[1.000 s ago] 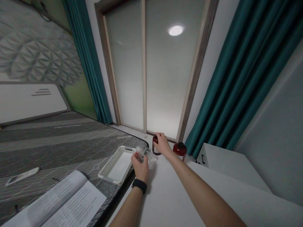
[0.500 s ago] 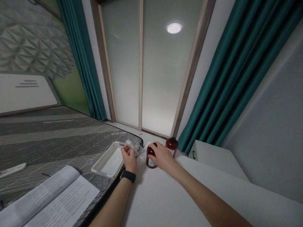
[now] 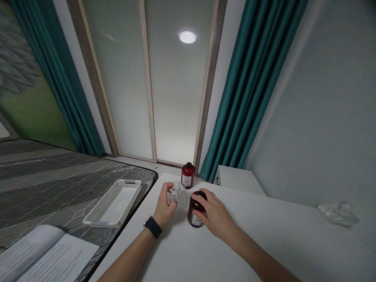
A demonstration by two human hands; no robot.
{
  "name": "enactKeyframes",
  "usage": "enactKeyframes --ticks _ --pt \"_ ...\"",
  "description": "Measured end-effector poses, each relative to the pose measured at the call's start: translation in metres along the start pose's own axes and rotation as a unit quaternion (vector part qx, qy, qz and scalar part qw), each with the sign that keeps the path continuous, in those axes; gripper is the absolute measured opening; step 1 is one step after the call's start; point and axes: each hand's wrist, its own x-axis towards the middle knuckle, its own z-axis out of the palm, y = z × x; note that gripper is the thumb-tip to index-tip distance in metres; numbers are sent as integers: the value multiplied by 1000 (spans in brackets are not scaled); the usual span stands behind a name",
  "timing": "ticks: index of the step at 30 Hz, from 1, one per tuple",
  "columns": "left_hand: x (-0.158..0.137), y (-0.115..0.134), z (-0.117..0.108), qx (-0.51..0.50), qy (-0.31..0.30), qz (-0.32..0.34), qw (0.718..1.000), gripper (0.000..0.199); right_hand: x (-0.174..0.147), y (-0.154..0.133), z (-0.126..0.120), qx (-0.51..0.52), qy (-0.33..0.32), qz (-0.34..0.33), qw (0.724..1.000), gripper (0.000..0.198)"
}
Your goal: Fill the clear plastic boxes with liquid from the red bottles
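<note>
My left hand (image 3: 164,206) is closed around a small clear bottle (image 3: 179,196) with a rounded top. It is held over the white table (image 3: 173,254), and whether it touches the surface I cannot tell. Fingers and thumb of my right hand (image 3: 219,217) grip the upper part of a dark brown-red bottle (image 3: 192,216), which has a black cap and a pale label. This bottle stands upright just right of the clear one. Behind them stands a second red bottle (image 3: 188,172) with a black cap and white label, untouched by either hand.
To the left, a white perforated basket (image 3: 88,223) rests on a grey patterned bed surface (image 3: 58,184), near an open book (image 3: 58,254). A crumpled clear plastic item (image 3: 337,213) lies at the table's far right. Beyond the table is a white cabinet (image 3: 237,178).
My view has swung right. My left hand has moved from beside the basket to over the table with the clear bottle. My right hand has brought the dark bottle nearer, away from the other red bottle.
</note>
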Motion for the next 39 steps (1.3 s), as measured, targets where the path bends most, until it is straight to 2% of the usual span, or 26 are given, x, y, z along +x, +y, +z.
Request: enactKeyframes --ticks 4,8,11,15,20,24,28,33,39 --pt "-13 18 17 -4 -110 1 994 37 -30 10 -10 -28 44 33 998 45" --pt "-25 29 31 -19 -180 7 984 35 -57 22 -17 -56 74 57 994 42" --pt "-31 32 38 -23 -216 16 976 38 -72 33 -18 -54 120 70 989 46" --pt "-37 31 45 -39 -229 9 973 41 -85 48 -8 -8 207 94 974 65" --pt "-42 28 50 -42 -208 -27 977 45 -100 59 14 95 272 152 946 68" --pt "-43 28 51 -53 -214 -12 975 47 -110 62 21 148 248 174 941 65" --pt "-43 23 52 -51 -212 -4 976 46 -114 63 22 204 221 180 936 70" --pt "-41 11 53 -47 -186 -17 981 69 -114 67 24 236 213 179 931 70" --pt "-42 16 51 -45 -264 -16 963 76 -110 72 31 223 237 180 928 68"
